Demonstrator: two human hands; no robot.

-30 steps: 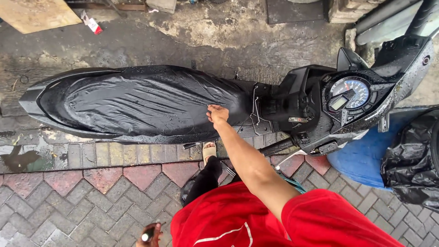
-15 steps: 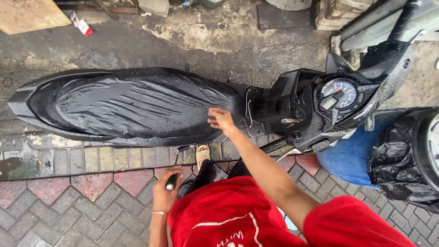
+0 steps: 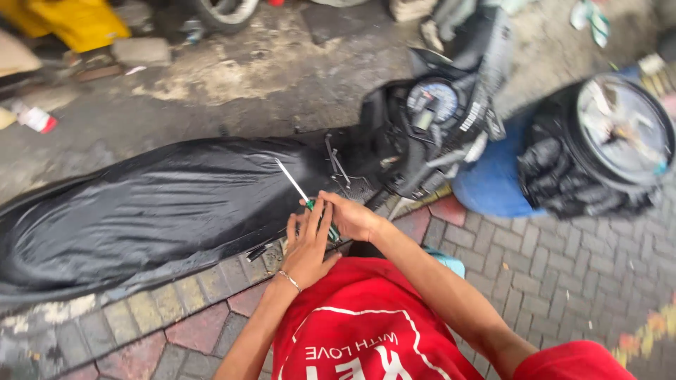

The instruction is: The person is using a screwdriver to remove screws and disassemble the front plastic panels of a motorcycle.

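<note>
A scooter stands across the view, its seat (image 3: pixel 176 204) wrapped in shiny black plastic film. Both my hands meet just below the seat's front end. A screwdriver (image 3: pixel 303 197) with a green handle and a thin metal shaft is held between them, its tip pointing up-left over the plastic. My right hand (image 3: pixel 352 217) grips the handle from the right. My left hand (image 3: pixel 308 243), with a thin bracelet on its wrist, has its fingers closed on the handle from below. The scooter's dashboard and speedometer (image 3: pixel 431 102) lie to the upper right.
A blue tub (image 3: pixel 493 186) with a black bag (image 3: pixel 563 176) and a round wheel-like part (image 3: pixel 623 130) sits at the right. Brick paving (image 3: pixel 563 281) runs underfoot, rough concrete (image 3: pixel 232 63) beyond the scooter. Yellow items (image 3: pixel 70 21) and debris lie at the upper left.
My left hand has come up from beside my knee to join the right at the seat's front. The screwdriver now sits between both hands. The camera view has swung leftward.
</note>
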